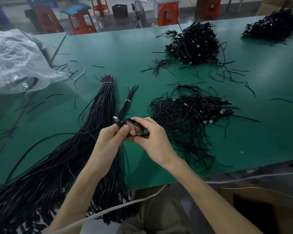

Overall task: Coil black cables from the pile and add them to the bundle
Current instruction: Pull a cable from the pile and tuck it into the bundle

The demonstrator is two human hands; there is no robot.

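Both hands meet over the green table [118, 48], holding one black cable [131, 121] looped into a small coil. My left hand [112, 137] pinches the coil near its silver plug [115, 118], which sticks up to the left. My right hand [152, 137] grips the loops from the right. A thick bundle of long black cables [98, 115], tied with a white band near its far end, lies to the left and runs off the near edge. A thinner tied bundle [127, 105] lies beside it. A loose heap of coiled cables [189, 112] lies just right of my hands.
Two more black cable heaps [194, 43] [276, 26] sit at the far right. Short cable scraps are scattered over the table. A crumpled clear plastic bag [15, 61] lies at the left. A cardboard box [260, 205] stands below the near edge. Red stools [81, 21] stand beyond the table.
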